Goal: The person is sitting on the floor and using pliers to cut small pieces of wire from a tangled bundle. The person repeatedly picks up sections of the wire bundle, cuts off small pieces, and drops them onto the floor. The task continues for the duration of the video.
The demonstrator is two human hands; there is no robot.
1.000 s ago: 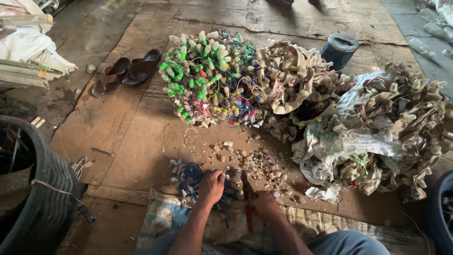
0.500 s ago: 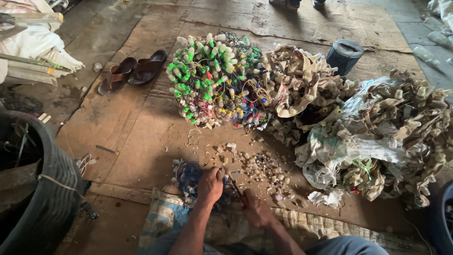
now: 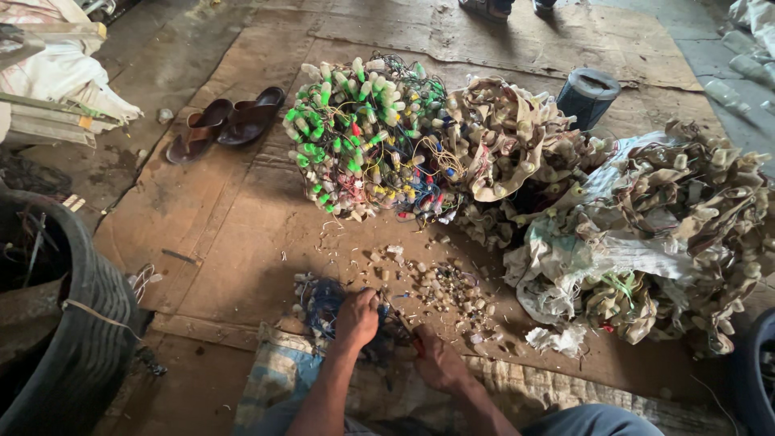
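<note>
On floor cardboard, our left hand (image 3: 357,316) pins limp, light blue wire tangle (image 3: 324,300); right hand (image 3: 436,363) fingers clamp red-handled cutters (image 3: 413,339).

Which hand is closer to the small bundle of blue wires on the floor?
The left. The left hand rests at the right edge of the blue wire bundle, apparently touching it. The right hand is farther right and lower, apart from the bundle, beside a red-handled tool.

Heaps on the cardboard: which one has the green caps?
The heap of wired sockets nearest the brown sandals, far left of the row; the other heaps are all dull beige.
</note>
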